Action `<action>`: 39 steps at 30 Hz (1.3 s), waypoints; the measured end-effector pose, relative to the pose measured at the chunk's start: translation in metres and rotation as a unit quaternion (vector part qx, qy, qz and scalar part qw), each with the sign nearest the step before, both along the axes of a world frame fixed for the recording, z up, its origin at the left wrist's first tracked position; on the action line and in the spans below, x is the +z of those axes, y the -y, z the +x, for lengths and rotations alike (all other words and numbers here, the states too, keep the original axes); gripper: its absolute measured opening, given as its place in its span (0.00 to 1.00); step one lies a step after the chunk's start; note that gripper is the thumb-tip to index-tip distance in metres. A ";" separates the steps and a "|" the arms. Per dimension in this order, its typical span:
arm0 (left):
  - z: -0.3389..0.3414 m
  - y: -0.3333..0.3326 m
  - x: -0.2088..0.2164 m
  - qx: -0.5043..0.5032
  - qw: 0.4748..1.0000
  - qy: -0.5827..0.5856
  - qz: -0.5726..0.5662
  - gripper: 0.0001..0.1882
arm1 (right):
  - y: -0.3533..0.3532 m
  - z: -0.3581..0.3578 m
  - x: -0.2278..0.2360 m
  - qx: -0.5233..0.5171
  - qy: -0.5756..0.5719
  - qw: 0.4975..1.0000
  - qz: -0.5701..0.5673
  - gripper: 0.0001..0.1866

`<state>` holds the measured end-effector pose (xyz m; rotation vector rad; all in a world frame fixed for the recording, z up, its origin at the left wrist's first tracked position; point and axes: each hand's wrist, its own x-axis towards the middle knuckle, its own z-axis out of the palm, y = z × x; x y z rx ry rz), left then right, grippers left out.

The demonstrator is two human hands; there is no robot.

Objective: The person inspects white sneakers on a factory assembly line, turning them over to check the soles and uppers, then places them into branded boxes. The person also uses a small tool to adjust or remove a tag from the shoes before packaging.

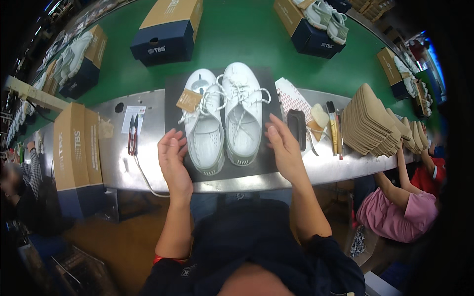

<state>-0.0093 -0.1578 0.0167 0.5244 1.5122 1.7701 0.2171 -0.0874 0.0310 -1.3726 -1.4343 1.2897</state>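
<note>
Two white lace-up shoes stand side by side on a dark mat (173, 91), toes pointing away from me. A brown hang tag (189, 100) is attached at the laces of the left shoe (206, 143); the right shoe (243, 130) has its laces tied. Close to the left shoe's outer side is my left hand (175, 160), fingers loosely curved and holding nothing. My right hand (285, 148) is beside the right shoe's heel, thumb and fingers apart, also with nothing in it.
Left of the mat are thread snippers (133, 134) and upright shoe boxes (78, 148). To the right lie a dark brush (296, 129), several slim tools (335, 130) and stacked beige insoles (370, 123). Boxes (165, 43) stand on the green belt (237, 29). A co-worker in pink (400, 212) is at right.
</note>
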 end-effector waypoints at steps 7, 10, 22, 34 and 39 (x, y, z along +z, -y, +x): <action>0.013 0.016 0.016 -0.142 0.989 -0.032 -0.002 0.23 | 0.002 -0.011 -0.007 0.092 -0.023 0.995 0.041 0.38; 0.013 0.016 0.017 -0.160 0.987 -0.028 0.006 0.24 | 0.005 -0.005 -0.002 0.103 -0.019 0.994 0.029 0.38; -0.037 -0.046 0.038 -0.034 0.938 -0.332 0.088 0.16 | -0.023 -0.017 0.023 0.001 0.098 0.968 0.231 0.22; -0.010 -0.022 0.024 -0.102 0.919 -0.366 0.108 0.13 | -0.102 -0.044 0.015 0.099 0.099 0.978 0.156 0.23; -0.022 0.006 0.014 -0.054 0.960 -0.259 0.089 0.13 | -0.090 -0.042 0.017 0.118 0.031 0.981 0.148 0.24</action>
